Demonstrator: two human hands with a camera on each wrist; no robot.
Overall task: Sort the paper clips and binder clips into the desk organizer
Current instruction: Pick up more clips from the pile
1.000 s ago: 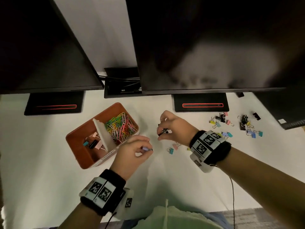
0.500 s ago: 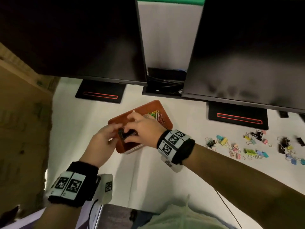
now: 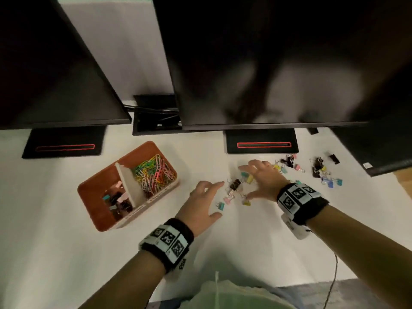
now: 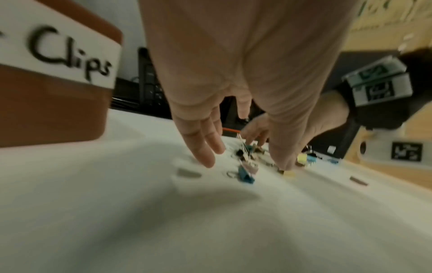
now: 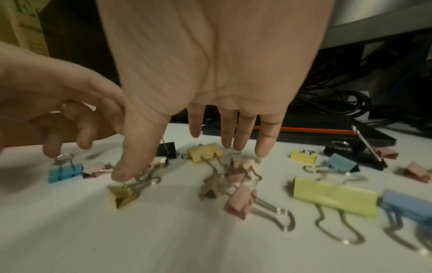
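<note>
1. The desk organizer [image 3: 98, 192] stands on the white bench [image 3: 55, 253], left of both hands. A divider splits it in two.
2. The far compartment holds a heap of coloured paper clips [image 3: 153, 172]. I see no loose paper clips on the bench, so that half of the sort looks done.
3. The near compartment holds a few binder clips [image 3: 117, 201], black, pink and teal, so that half is begun but far from finished.
4. Many binder clips are still out. One cluster lies between the hands, among them a black clip [image 3: 235, 185], a teal clip [image 3: 221, 205] and a yellow clip [image 3: 246, 202]. A second scatter [image 3: 321, 172] lies further right, near the monitor stand [image 3: 260, 144].
5. The left hand [image 3: 200, 208] hovers over the bench with fingers spread and holds nothing.
6. The right hand [image 3: 263, 179] is also splayed, empty, fingers pointing down over the cluster. In the right wrist view its thumb tip is at the wire handles of the yellow clip, not gripping.
7. Judged from this, the work sits roughly midway, with only binder clips left to move.
</note>
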